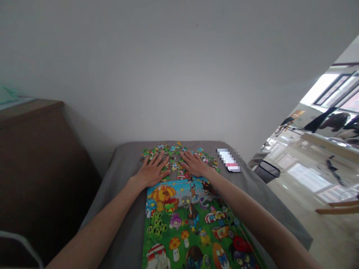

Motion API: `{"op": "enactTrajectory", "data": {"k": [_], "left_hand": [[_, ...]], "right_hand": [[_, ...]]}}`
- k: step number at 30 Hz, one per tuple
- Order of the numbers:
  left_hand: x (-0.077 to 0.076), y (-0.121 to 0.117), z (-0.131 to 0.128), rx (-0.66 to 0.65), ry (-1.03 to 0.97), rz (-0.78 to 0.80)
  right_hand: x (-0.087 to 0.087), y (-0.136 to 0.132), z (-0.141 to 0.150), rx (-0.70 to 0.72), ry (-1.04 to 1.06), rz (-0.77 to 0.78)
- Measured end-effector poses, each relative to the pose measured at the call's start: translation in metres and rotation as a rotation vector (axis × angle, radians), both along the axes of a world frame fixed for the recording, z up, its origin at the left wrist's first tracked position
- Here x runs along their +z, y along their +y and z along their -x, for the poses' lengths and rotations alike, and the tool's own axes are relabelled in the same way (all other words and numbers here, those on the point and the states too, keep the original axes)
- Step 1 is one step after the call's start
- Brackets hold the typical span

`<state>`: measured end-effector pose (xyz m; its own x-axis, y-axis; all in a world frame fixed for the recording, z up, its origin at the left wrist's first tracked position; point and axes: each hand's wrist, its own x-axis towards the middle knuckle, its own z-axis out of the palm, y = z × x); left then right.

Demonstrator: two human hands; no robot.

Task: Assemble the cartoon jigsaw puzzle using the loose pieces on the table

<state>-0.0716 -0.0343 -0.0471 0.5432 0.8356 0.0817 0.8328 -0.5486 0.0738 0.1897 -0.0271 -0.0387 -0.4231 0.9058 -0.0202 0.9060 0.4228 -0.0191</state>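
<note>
Two bare hands lie open and flat, palms down, with fingers spread. The left hand (153, 171) and the right hand (194, 164) both rest on a heap of small, many-coloured jigsaw pieces (174, 149). The heap is in the middle of the frame, a bit below the centre line, and it spreads out past the fingers on both sides. Its top side comes close to the far edge of the counter covered in grey cloth (126, 164), next to the plain pale wall (182, 82).

A big, flat, rectangular board with a bright green and blue cartoon picture (193, 224) fills the lower middle and runs off the bottom of the frame. Its top edge is just below the pieces, so there is little room there. The right arm hangs across the board's right side.

There is more open cloth on the left, between the heap and the counter's left edge. A tall, dark brown wooden cabinet (30, 157) stands past that edge. On the right, a thin phone with a blurry white screen (228, 160) lies near the counter's right edge, with a little bare cloth between it and the heap.
</note>
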Motion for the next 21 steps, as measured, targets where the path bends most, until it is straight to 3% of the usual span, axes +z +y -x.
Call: {"op": "enactTrajectory", "data": {"k": [6,12,17,21], "left_hand": [[-0.002,-0.006,0.005,-0.052,-0.004,0.093],[0.004,-0.024,-0.008,-0.051,-0.001,0.178],[0.003,-0.022,-0.029,-0.103,-0.043,0.081],[0.003,-0.012,-0.032,-0.068,-0.039,0.065]], "right_hand": [[0.002,0.006,-0.034,-0.046,-0.052,0.018],[0.005,-0.009,-0.057,-0.03,-0.092,0.043],[0.011,-0.019,-0.046,-0.058,-0.089,0.092],[0.012,-0.023,-0.022,-0.067,0.0,0.068]]}}
